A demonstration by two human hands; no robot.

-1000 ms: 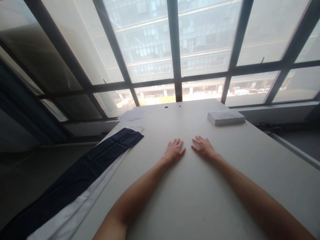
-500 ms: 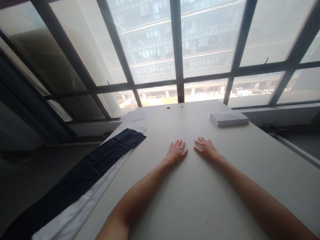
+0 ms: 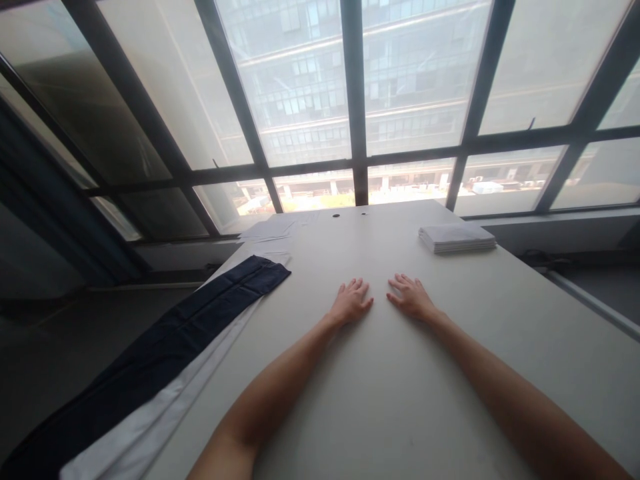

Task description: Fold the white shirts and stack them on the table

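Note:
My left hand (image 3: 351, 301) lies palm down on the pale grey table (image 3: 390, 400), fingers stretched out and holding nothing. My right hand (image 3: 411, 297) rests flat beside it, a small gap between the two, fingers also spread and empty. Both bare forearms reach forward across the tabletop. A long dark navy cloth (image 3: 165, 347) lies along the table's left edge, on top of a white cloth (image 3: 150, 427), well to the left of my left hand. A folded stack of white cloth (image 3: 457, 238) sits at the far right, beyond my right hand.
More flat white sheets (image 3: 270, 230) lie at the table's far left corner. Two small dark holes (image 3: 336, 215) mark the far edge. Large windows with dark frames (image 3: 353, 100) stand behind the table. The floor drops away on both sides.
The view shifted slightly; my hands stay flat on the table in the same place.

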